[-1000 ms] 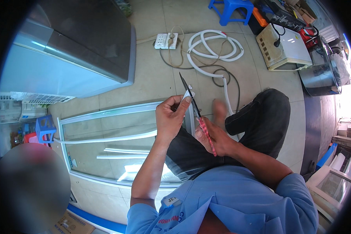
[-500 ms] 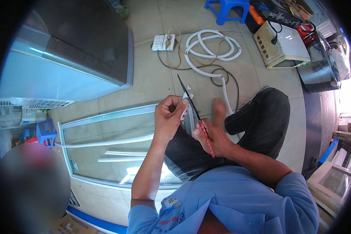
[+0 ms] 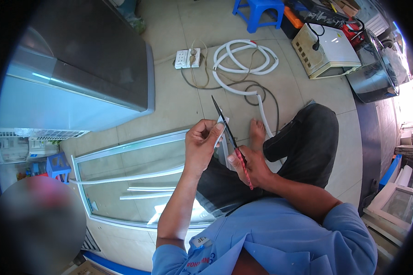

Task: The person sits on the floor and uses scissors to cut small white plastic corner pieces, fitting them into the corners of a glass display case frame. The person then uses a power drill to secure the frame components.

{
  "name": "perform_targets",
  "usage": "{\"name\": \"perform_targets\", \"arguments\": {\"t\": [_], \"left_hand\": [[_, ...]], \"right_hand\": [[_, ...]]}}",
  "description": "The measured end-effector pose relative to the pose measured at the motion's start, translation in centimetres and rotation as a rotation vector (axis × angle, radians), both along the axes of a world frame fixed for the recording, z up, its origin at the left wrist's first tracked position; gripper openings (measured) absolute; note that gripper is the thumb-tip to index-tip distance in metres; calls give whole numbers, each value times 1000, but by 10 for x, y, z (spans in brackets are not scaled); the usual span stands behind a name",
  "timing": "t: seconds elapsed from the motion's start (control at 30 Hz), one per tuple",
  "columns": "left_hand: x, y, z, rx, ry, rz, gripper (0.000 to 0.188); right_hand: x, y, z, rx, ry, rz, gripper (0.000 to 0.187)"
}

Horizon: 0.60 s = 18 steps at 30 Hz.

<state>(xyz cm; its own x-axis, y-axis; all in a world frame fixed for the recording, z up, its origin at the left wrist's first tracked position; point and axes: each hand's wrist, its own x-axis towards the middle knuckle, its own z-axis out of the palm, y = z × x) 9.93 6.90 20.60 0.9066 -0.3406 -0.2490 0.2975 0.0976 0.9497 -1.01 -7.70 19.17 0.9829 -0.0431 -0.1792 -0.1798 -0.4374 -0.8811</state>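
Observation:
My left hand (image 3: 201,145) pinches a white strip (image 3: 219,137) between thumb and fingers, above my knee. In my right hand (image 3: 254,167) are long scissors with red handles (image 3: 244,170) and dark blades (image 3: 227,126), seen nearly edge-on. The blades slant up and away, passing right beside the left fingertips and the strip's end. Whether they touch the strip, I cannot tell. On the floor to the left lies a framed glass panel (image 3: 96,153). A long white strip (image 3: 133,177) crosses it and disappears behind my left forearm; shorter white strips (image 3: 147,197) lie on the glass.
A refrigerator (image 3: 96,59) stands at the far left. Ahead are a power strip (image 3: 187,58), a coiled white hose (image 3: 229,49), a blue stool (image 3: 259,13) and a white appliance housing (image 3: 326,50). My bare foot (image 3: 257,133) rests near the hose.
The view has shifted slightly. Both hands appear a little lower in the picture, still holding the strip and the scissors. The white piece at the left fingertips now sits at a different angle.

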Motion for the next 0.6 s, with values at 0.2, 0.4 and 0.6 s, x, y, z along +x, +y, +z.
{"name": "perform_targets", "arguments": {"t": [0.2, 0.4, 0.6], "left_hand": [[0, -2, -5, -55, 46, -11, 16], [1, -2, -10, -40, 83, -19, 16], [2, 0, -15, 44, 85, -80, 15]], "right_hand": [[-2, -2, -6, -29, -31, -15, 44], [-3, -5, -15, 62, 54, -23, 49], [-7, -11, -13, 101, 111, 106, 58]]}}
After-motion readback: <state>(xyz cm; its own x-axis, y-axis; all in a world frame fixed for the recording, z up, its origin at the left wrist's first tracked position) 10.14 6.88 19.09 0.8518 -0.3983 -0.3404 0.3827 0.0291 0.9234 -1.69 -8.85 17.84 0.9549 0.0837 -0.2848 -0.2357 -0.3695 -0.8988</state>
